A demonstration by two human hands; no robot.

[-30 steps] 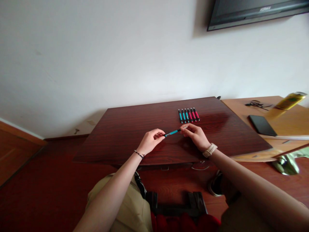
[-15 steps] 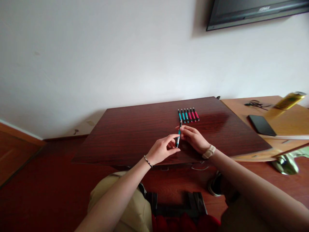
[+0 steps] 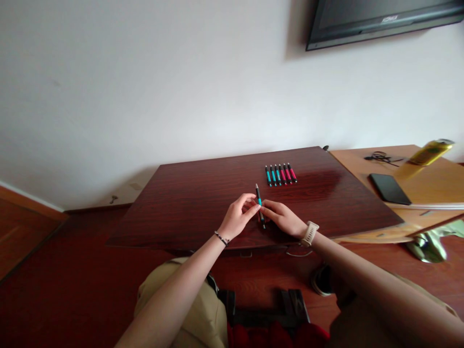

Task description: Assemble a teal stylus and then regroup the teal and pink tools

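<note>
A blue and black pen (image 3: pixel 258 194) is held above the near part of the dark wooden table (image 3: pixel 195 193), its silver tip pointing away from me. My left hand (image 3: pixel 239 212) pinches it from the left around the middle. From the right, my right hand (image 3: pixel 284 218) grips the same pen with thumb and fingers; some fingertips are hidden. Beyond my hands, several pens lie side by side in a neat row: blue pens (image 3: pixel 273 175) on the left, pink pens (image 3: pixel 287 173) on the right.
A lighter wooden cabinet (image 3: pixel 431 188) adjoins the table on the right. On it are a black phone (image 3: pixel 389 188), a dark cable (image 3: pixel 382 157) and a yellow can (image 3: pixel 431 152). A television (image 3: pixel 384 24) hangs on the wall above.
Both hands have moved slightly left with the pen. The pen's far end now leans left instead of right, and my left thumb has shifted up toward its middle.
</note>
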